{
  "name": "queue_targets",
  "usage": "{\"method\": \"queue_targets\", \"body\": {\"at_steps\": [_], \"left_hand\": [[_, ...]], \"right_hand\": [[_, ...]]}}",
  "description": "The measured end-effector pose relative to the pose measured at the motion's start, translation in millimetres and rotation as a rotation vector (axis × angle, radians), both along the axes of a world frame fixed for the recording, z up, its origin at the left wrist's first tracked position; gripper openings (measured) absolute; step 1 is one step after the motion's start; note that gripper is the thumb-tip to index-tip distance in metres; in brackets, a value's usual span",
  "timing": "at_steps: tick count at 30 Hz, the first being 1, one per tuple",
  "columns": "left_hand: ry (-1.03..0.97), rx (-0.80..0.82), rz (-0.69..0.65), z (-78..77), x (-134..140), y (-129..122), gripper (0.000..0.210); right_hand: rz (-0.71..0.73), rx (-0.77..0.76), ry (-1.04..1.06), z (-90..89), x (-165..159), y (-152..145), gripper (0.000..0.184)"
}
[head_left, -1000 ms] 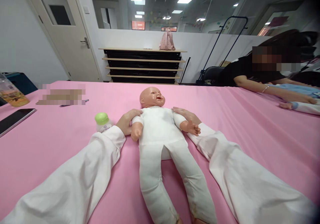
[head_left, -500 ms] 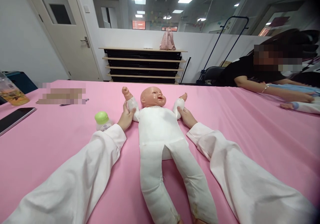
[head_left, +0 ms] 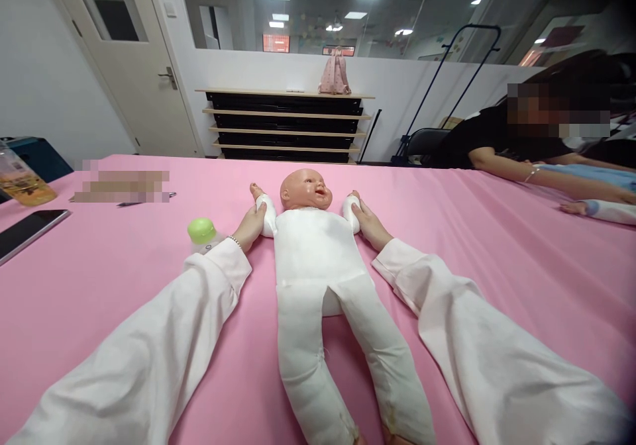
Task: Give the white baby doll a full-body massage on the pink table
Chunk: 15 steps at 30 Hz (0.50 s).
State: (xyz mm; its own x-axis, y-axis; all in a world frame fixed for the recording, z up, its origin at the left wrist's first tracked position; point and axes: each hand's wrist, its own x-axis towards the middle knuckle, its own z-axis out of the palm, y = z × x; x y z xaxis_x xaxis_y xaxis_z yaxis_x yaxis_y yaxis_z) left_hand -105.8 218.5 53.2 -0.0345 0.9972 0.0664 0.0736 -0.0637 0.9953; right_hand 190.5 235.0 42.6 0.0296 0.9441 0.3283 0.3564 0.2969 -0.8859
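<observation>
A baby doll (head_left: pixel 320 246) with a white cloth body lies on its back on the pink sheet (head_left: pixel 223 365), its hard head turned toward the right. Both of its arms are bent upward beside the head. My left hand (head_left: pixel 252 225) is closed around the doll's arm on the left side. On the other side my right hand (head_left: pixel 370 225) grips the doll's other arm, the fingers partly hidden behind it. The doll's feet run out of view at the bottom. Just left of my left wrist stands a small bottle with a green cap (head_left: pixel 201 231), partly covered by my sleeve.
At the left lie a phone (head_left: pixel 32 233), a pen (head_left: pixel 144 200) and a drink bottle (head_left: pixel 22 177). A co-worker (head_left: pixel 497 140) leans over the right side, beside another doll's arm (head_left: pixel 603 209). A shelf (head_left: pixel 285 120) with a pink backpack (head_left: pixel 334 74) stands behind.
The doll's arms have drawn in slightly toward its head, my hands moving with them. A bracelet now shows on my left wrist. The view has tilted a little.
</observation>
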Motion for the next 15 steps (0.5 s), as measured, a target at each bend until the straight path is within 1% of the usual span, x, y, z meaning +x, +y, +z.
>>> {"method": "queue_targets", "body": {"at_steps": [3,5,7,11,13,15], "left_hand": [[0.009,0.044,0.064,-2.0,0.5,-3.8,0.045],[0.026,0.089,0.102,-3.7,-0.4,-7.5,0.047],[0.088,0.156,0.112,-4.2,-2.6,-12.4,0.051],[0.329,0.372,0.056,1.0,-8.0,-25.4,0.054],[0.436,0.526,0.002,5.4,-10.3,-31.9,0.051],[0.514,0.664,-0.095,9.6,-12.1,-37.4,0.048]], "right_hand": [[-0.043,-0.024,0.116,3.4,-3.9,-9.3,0.074],[-0.035,0.013,0.131,6.2,-4.6,-16.8,0.077],[-0.016,0.089,0.051,8.3,-2.0,-24.1,0.075],[-0.001,0.22,-0.28,10.3,10.8,-35.0,0.072],[0.038,0.233,-0.384,10.9,16.9,-37.9,0.073],[0.07,0.195,-0.395,11.1,19.9,-38.6,0.068]]}}
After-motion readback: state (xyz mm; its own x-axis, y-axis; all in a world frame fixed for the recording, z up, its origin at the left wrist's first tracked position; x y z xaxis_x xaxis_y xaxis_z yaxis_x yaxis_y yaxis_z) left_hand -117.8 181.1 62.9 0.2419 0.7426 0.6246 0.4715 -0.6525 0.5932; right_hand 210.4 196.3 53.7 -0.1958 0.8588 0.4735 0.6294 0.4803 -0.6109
